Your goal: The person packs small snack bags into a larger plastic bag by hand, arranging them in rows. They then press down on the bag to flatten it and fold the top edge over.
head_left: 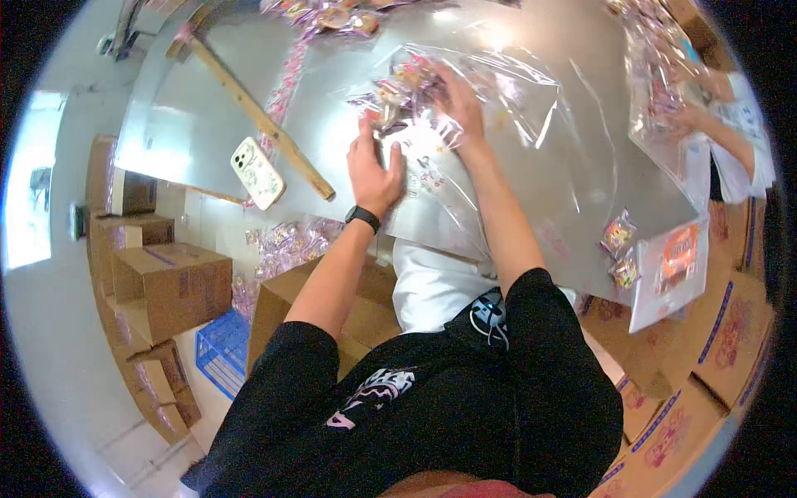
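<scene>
A clear plastic bag lies flat on the metal table, with several small wrapped snack packets bunched at its left end. My left hand rests at the near left of that bunch, thumb and fingers apart, fingertips against the packets. Along the bunch's right side lies my right hand, its fingers stretched forward and touching the plastic and packets. Glare on the film hides exactly which packets are inside the bag.
The metal table carries a wooden stick, a phone, more packets at the far edge and a printed bag at right. Another person's hand works at the right. Cardboard boxes and a blue crate stand below.
</scene>
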The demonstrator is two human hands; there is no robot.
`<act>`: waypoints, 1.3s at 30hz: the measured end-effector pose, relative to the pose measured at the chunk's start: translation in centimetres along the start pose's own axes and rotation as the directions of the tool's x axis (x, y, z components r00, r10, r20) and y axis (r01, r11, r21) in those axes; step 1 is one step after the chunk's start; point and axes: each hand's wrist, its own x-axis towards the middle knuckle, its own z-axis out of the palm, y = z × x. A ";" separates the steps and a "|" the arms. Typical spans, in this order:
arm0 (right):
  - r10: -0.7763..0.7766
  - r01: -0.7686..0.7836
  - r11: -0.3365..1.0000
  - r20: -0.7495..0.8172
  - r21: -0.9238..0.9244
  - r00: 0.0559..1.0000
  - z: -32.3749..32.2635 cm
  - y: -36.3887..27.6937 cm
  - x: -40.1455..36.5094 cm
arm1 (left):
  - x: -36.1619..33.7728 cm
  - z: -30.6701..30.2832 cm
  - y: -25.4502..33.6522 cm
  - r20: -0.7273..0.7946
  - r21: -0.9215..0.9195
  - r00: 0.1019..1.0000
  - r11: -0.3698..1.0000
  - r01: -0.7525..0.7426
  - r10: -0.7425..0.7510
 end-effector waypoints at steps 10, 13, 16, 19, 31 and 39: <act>0.172 -0.169 0.981 0.022 -0.096 0.985 -10.6 -4.7 -8.8 | -0.1 0.7 -0.5 -0.042 -0.089 0.999 0.995 -0.037 0.034; 0.133 -0.119 0.980 0.084 -0.159 0.987 -16.2 -6.4 -13.5 | 0.0 1.7 -2.4 -0.098 -0.133 0.993 0.988 -0.073 0.061; -0.082 0.064 0.963 -0.057 -0.262 0.995 -20.4 -7.2 -15.4 | -0.2 1.8 -3.2 -0.112 -0.046 0.991 0.996 -0.081 0.076; -0.058 -0.027 0.929 -0.216 -0.369 0.975 -23.5 -8.7 -16.3 | 0.0 2.1 -3.6 -0.145 -0.100 0.989 0.994 -0.053 0.038; 0.132 -0.084 0.854 0.057 -0.513 0.990 -20.4 -5.3 -21.0 | 0.1 1.4 -2.9 -0.193 0.027 0.981 1.000 -0.007 0.012; 0.118 -0.085 0.876 0.041 -0.474 0.992 -20.6 -5.1 -22.0 | 2.0 -1.2 -4.0 0.147 0.238 0.980 0.957 -0.168 0.135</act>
